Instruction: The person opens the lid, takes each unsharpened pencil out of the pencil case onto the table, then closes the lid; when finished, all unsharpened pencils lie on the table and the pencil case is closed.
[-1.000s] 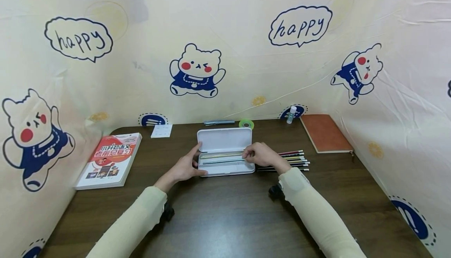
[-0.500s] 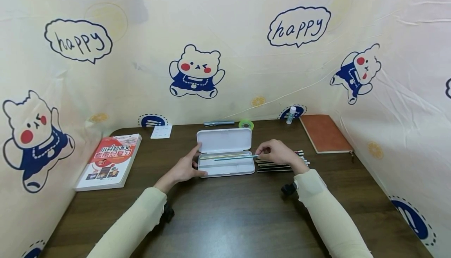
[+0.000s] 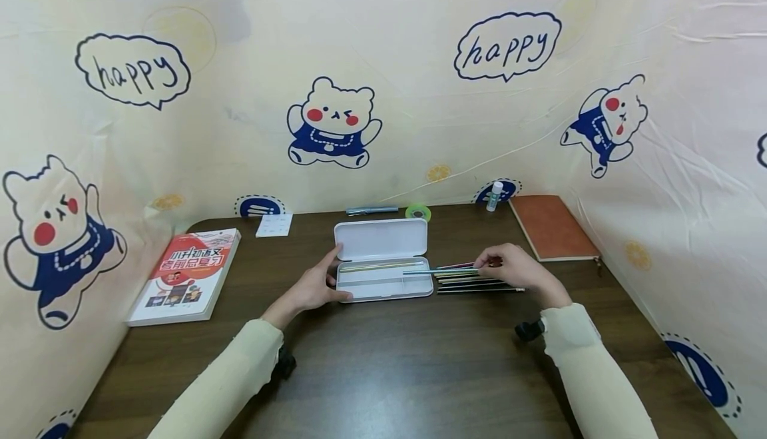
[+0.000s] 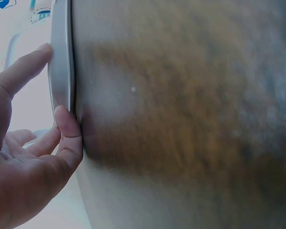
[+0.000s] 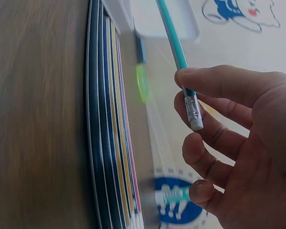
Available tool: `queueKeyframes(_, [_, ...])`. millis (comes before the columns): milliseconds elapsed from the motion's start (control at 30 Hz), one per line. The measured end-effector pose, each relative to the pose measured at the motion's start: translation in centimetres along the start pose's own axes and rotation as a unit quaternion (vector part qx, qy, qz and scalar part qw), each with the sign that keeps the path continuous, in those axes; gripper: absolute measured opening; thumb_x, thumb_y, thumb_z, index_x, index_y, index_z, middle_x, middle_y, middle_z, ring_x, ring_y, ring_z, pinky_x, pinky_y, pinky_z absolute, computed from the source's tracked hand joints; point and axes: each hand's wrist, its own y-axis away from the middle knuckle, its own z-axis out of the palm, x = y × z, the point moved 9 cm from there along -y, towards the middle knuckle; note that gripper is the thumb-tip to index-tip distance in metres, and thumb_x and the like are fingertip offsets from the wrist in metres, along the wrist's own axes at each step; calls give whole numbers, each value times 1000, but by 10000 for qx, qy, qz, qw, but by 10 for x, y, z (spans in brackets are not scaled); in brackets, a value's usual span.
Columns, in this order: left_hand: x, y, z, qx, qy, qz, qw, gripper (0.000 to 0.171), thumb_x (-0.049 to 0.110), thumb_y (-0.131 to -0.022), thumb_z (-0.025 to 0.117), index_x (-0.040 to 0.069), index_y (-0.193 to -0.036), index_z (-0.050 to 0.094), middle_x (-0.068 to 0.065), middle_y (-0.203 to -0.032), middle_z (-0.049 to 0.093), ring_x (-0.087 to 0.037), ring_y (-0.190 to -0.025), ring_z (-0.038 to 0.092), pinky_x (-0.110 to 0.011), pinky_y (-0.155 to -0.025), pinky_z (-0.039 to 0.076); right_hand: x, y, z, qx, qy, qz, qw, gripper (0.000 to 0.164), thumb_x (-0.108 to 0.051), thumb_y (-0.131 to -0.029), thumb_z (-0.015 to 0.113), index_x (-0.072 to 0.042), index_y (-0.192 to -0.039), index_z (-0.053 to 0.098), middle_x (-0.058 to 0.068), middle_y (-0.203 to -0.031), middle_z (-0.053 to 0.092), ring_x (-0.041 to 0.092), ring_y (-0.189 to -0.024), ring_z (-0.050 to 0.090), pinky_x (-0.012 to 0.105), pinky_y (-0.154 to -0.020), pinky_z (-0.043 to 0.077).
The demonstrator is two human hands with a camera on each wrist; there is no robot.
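Note:
An open white pencil case (image 3: 365, 290) lies on the table, lid tilted back. My left hand (image 3: 313, 286) holds its left end, thumb at the front corner and a finger up by the hinge; in the left wrist view the fingertips press the case's side wall (image 4: 61, 62). My right hand (image 3: 514, 269) pinches a teal pencil (image 5: 173, 36) between thumb and fingers, close to its white eraser. This pencil (image 3: 428, 272) points left, its far end over the case. Below the right hand lies a row of several pencils (image 5: 109, 95). A yellowish pencil (image 3: 374, 266) rests in the case's back compartment.
Behind the case are a blue pen (image 3: 371, 210) and a green tape roll (image 3: 418, 212). A glue stick (image 3: 495, 196) and brown notebook (image 3: 554, 227) stand back right. At left lie a red-and-white book (image 3: 186, 276) and a paper slip (image 3: 274, 224).
My right hand has drawn the teal pencil up and rightward out of the case, to above the pencil row. My left hand has stayed at the case's left end.

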Motion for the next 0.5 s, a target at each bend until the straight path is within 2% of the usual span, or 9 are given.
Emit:
queueKeyframes(233, [0, 0, 0, 21, 32, 11, 10000, 111, 28, -80, 85, 23, -162, 10, -14, -150, 49, -22, -98, 55, -32, -81, 46, 25, 25, -13, -41, -157, 356, 9992, 12, -16, -93, 70, -9, -101, 74, 1, -92, 71, 18, -83, 55, 29, -71, 46])
queueKeyframes(500, [-1, 0, 1, 6, 41, 10, 10000, 111, 29, -80, 85, 23, -162, 10, -14, -150, 49, -22, -99, 54, -32, -81, 46, 49, 48, -11, -188, -89, 538, 9983, 9, -16, -92, 70, -15, -99, 75, 0, -98, 73, 16, -87, 60, 34, -80, 49])
